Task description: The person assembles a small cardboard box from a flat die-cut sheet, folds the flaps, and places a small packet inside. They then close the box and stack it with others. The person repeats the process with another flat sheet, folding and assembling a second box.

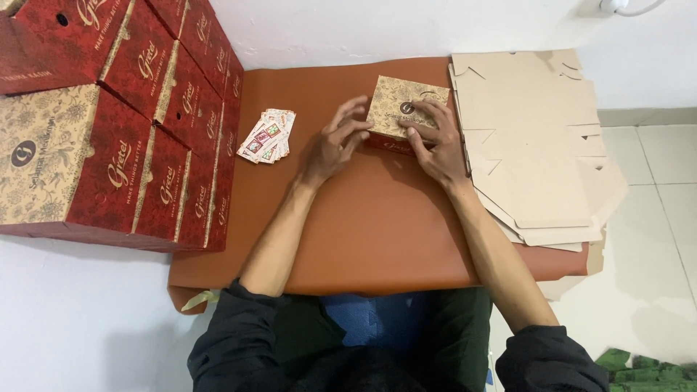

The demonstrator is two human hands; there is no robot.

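Head view shows the right hand (434, 142) pressed flat over the near right part of a small red-and-gold box (401, 109), fingers spread across its lid. Left hand (335, 139) touches the box's left edge, fingers curled, grasping nothing. Between both hands, the box sits on the brown mat (363, 232), just beside the flat cardboard stack (534, 145).

White wall (406, 25), tiled floor (653, 218).
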